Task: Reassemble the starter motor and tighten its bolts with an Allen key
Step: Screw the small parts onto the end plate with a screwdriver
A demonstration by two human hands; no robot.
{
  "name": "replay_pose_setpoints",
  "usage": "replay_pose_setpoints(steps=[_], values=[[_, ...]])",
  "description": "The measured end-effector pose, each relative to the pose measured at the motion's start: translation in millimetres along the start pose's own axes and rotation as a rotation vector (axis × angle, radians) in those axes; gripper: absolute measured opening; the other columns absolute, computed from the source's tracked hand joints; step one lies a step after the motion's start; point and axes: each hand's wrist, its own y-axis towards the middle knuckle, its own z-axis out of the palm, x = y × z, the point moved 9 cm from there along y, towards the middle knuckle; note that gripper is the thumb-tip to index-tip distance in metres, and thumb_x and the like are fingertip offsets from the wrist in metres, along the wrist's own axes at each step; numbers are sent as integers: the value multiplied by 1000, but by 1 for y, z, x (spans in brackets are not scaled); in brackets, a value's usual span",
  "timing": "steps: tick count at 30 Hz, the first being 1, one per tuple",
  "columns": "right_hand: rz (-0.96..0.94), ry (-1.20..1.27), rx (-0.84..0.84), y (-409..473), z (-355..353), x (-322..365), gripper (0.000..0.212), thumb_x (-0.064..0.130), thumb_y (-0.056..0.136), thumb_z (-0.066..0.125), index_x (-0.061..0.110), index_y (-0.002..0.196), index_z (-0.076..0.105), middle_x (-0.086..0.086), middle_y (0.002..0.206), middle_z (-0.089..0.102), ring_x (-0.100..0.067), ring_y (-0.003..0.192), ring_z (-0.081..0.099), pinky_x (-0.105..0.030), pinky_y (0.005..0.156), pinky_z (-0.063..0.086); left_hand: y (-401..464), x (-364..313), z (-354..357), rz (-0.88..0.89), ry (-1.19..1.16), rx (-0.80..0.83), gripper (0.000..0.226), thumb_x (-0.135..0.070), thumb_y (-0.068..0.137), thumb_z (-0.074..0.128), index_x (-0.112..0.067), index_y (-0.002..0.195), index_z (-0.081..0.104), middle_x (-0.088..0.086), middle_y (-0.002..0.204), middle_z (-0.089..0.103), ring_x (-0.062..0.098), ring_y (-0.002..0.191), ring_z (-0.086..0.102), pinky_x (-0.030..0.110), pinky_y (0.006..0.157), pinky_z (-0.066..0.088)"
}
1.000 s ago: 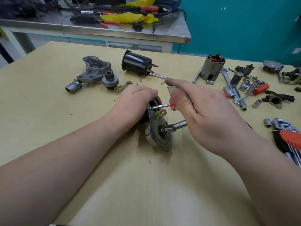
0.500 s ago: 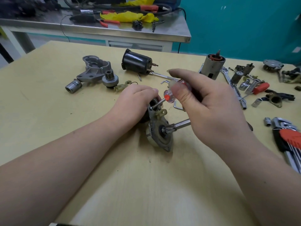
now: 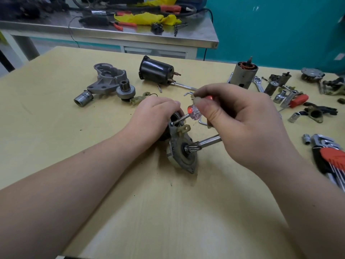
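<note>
Since a second ago, right hand (image 3: 240, 126) has rolled over; driver handle (image 3: 194, 113) now tilts down-left, shaft angled into the end plate (image 3: 183, 146). Grip: right fingers pinch the clear, red-capped handle; left hand (image 3: 156, 113) wraps the starter motor body, lying on its side on the tabletop (image 3: 56, 128). Risk: tip may cam out if the angled shaft isn't seated squarely. Screw head hidden; motor body mostly covered by left hand. Allen key set (image 3: 330, 156) lies well apart, right edge.
</note>
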Motion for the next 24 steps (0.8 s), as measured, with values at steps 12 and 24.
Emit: replay_pose_setpoints(steps=[12,24], values=[[20,-95,67,1,-1,-4,35,59,104,49,41,124,71,28,91,69,7,89,64,-7,69,43,0,-2,-1,-6,46,-17,38,-28,104,58,-15,75,79,1,68,70,15,71,63,40,77,49],[-81,-179,99,3,5,2,26,27,99,74,24,125,71,19,100,65,12,96,60,-6,84,44,1,1,-1,-30,19,-14,39,-30,100,62,-18,65,74,0,61,60,17,66,56,38,72,43]])
